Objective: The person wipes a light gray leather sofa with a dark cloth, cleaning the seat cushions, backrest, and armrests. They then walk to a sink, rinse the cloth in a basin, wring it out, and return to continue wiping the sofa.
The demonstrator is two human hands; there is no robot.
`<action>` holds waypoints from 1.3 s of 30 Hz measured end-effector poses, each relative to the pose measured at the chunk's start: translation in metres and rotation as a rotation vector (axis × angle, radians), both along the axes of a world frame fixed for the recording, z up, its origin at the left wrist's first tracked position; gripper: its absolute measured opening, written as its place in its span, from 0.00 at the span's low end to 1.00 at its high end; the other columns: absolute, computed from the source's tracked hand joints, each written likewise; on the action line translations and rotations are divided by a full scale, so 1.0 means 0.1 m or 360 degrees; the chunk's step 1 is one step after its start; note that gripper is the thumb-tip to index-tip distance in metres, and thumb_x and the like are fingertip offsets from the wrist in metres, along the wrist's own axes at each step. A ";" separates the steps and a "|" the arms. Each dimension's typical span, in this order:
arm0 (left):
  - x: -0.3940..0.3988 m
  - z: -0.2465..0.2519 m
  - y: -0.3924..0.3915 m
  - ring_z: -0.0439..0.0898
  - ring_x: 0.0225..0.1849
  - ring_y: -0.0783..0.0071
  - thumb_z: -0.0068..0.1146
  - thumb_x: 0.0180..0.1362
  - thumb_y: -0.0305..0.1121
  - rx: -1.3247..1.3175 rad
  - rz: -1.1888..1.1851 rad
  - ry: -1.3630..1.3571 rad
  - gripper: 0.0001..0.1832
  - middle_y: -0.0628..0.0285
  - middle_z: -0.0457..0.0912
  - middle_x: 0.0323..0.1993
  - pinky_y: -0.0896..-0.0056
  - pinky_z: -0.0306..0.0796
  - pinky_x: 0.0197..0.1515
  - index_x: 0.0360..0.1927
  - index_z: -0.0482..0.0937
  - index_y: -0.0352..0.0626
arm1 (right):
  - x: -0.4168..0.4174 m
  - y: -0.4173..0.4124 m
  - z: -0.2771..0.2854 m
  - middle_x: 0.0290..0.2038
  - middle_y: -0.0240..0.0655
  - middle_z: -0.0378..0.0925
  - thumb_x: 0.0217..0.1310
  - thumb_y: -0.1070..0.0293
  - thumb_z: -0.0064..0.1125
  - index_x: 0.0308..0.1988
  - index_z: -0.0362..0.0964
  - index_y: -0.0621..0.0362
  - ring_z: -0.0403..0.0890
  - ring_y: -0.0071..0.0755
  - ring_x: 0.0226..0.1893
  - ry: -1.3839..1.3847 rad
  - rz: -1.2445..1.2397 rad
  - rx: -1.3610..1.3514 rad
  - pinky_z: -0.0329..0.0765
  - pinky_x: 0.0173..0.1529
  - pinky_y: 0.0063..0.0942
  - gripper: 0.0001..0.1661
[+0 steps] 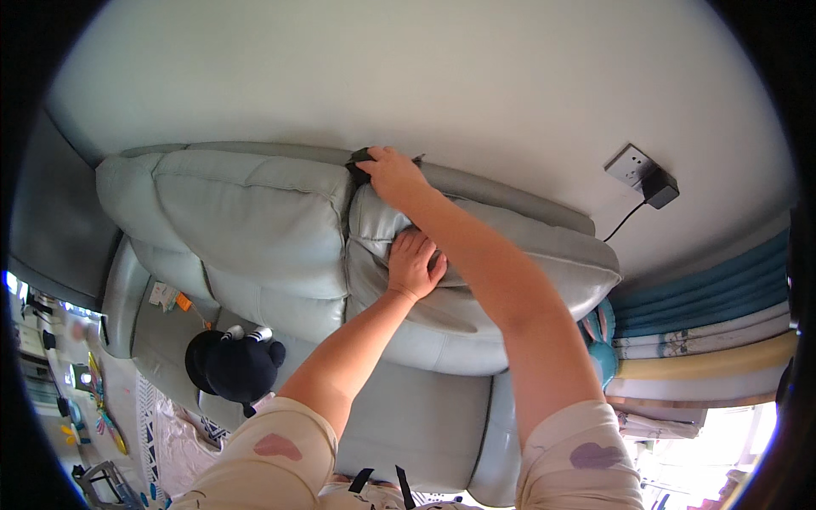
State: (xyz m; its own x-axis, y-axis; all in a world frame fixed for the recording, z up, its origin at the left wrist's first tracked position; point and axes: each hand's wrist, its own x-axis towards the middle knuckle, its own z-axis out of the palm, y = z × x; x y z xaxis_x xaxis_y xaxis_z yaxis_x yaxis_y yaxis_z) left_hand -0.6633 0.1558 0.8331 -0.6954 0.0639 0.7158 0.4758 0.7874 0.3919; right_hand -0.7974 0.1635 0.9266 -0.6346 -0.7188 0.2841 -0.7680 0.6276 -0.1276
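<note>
A grey leather sofa (255,210) stands before me with its back along the wall. My right hand (396,177) reaches to the top of the backrest, at the seam between its two cushions. Its fingers grip a dark cloth (361,167), partly hidden beneath the hand; another dark tip of it shows to the right. My left hand (415,262) lies flat on the right back cushion (542,255), below the right forearm, holding nothing. The leather is creased around it.
A dark plush toy (242,370) rests on the left seat, near a tag (183,301). A wall socket (628,166) holds a black adapter (660,189) with a cord. At right are a blue plush toy (602,357) and a teal curtain (707,287).
</note>
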 end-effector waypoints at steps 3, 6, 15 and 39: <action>-0.05 0.03 0.05 0.72 0.49 0.58 0.55 0.50 0.38 0.0038 -0.0064 0.0017 0.20 0.59 0.76 0.46 0.56 0.62 0.58 0.47 0.74 0.44 | -0.33 -0.01 -0.24 0.54 0.36 0.69 0.57 0.71 0.48 0.53 0.74 0.49 0.69 0.41 0.56 0.0196 0.0069 0.0060 0.73 0.55 0.39 0.23; -0.06 0.04 0.02 0.73 0.48 0.57 0.53 0.50 0.37 0.0091 -0.0113 -0.0011 0.19 0.59 0.76 0.45 0.55 0.63 0.56 0.47 0.75 0.43 | -0.41 0.20 -0.29 0.55 0.38 0.69 0.55 0.74 0.47 0.55 0.72 0.50 0.68 0.42 0.56 0.0076 0.0014 0.0154 0.71 0.57 0.41 0.25; -0.07 0.10 0.00 0.73 0.54 0.60 0.50 0.52 0.37 0.0068 -0.0091 -0.0026 0.19 0.61 0.77 0.50 0.56 0.61 0.59 0.49 0.75 0.45 | -0.31 1.83 -0.18 0.55 0.43 0.70 0.55 0.76 0.45 0.51 0.74 0.56 0.68 0.51 0.56 -0.0137 -0.0005 0.0069 0.67 0.61 0.40 0.23; -0.14 -0.12 -0.03 0.71 0.56 0.59 0.53 0.51 0.35 0.0073 -0.0022 -0.0041 0.20 0.62 0.75 0.52 0.56 0.60 0.61 0.50 0.74 0.45 | 0.05 1.25 -0.18 0.40 0.46 0.79 0.57 0.67 0.46 0.36 0.78 0.60 0.79 0.51 0.44 -0.0136 -0.0607 0.0057 0.75 0.51 0.41 0.14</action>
State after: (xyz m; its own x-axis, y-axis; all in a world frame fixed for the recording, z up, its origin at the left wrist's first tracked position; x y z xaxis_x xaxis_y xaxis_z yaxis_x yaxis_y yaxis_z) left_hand -0.6773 0.1528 0.8215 -0.7131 0.0414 0.6998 0.4757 0.7618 0.4397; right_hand -0.7926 0.2884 0.9090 -0.8783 -0.4354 0.1973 -0.4664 0.8711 -0.1538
